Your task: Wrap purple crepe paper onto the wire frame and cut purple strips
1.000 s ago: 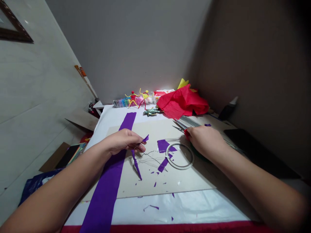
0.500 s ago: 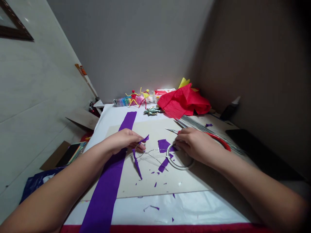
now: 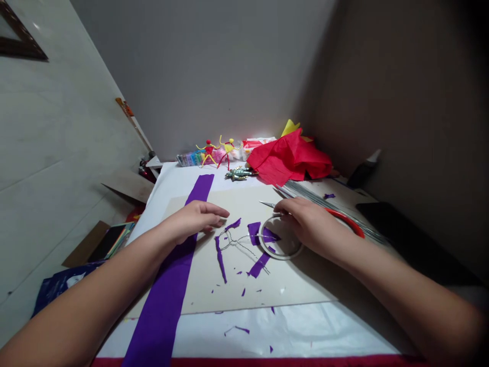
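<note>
On the beige board (image 3: 305, 285) lies a twisted wire figure (image 3: 234, 241), its upper part wrapped with strips of purple paper (image 3: 220, 259). My left hand (image 3: 198, 216) hovers just left of the figure, fingers stretched out and holding nothing. My right hand (image 3: 300, 219) grips the upper edge of a thin white ring, seemingly a nearly used-up roll of tape (image 3: 280, 257). Its fingertips are partly hidden. Scissors with red handles (image 3: 349, 221) lie behind that hand, which covers their middle. Cut purple pieces (image 3: 260, 265) sit near and beneath the ring.
A long purple paper strip (image 3: 164, 300) crosses the left side. At the back stand two small wire figures (image 3: 228, 149), with crumpled red paper (image 3: 288, 158) and a greenish ornament (image 3: 239, 174). A bundle of wires (image 3: 309, 192) lies at right, near a dark flat object (image 3: 405, 242).
My left hand has let go of the wire figure, which now lies on the board slightly further right. The tape ring has risen a little with my right hand.
</note>
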Action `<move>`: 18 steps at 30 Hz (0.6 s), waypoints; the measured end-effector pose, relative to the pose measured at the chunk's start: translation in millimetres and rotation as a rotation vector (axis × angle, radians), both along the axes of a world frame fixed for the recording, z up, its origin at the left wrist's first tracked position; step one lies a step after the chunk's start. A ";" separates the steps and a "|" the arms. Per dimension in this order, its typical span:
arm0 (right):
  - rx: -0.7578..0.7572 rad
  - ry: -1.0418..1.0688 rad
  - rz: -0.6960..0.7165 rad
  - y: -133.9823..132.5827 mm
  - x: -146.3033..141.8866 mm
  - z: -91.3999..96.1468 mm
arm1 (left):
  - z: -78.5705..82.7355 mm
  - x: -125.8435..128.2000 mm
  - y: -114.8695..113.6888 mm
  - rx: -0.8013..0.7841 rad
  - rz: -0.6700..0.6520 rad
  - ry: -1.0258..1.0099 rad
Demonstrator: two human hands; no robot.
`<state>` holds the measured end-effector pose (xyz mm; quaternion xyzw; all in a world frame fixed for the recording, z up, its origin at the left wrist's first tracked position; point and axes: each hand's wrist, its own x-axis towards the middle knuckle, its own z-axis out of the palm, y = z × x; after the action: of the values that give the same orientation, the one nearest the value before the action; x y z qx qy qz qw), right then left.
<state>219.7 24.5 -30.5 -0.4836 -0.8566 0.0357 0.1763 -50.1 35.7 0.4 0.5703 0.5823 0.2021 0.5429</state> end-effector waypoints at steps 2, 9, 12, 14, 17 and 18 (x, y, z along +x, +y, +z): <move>0.046 0.059 0.015 2.4 2.6 2.9 | 2.3 1.7 -3.2 0.050 -0.018 0.004; 0.284 0.349 0.100 -3.3 6.6 20.7 | 14.2 14.6 -27.3 0.300 -0.158 0.007; 0.247 0.504 0.214 -13.3 2.8 27.7 | 23.2 23.5 -41.4 0.536 -0.201 0.116; 0.161 0.575 0.307 -20.3 -1.4 29.2 | 28.3 29.0 -50.2 0.602 -0.233 0.100; 0.064 0.620 0.421 -28.6 -8.7 26.8 | 31.5 35.7 -60.8 0.409 -0.345 0.012; 0.048 0.628 0.451 -30.8 -11.1 25.4 | 31.6 37.6 -63.6 0.308 -0.363 -0.008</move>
<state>208.6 -6.3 -5.1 -0.2443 -0.8463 0.2000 0.4290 -12.5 -27.9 32.0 0.7408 0.4304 0.1900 0.4794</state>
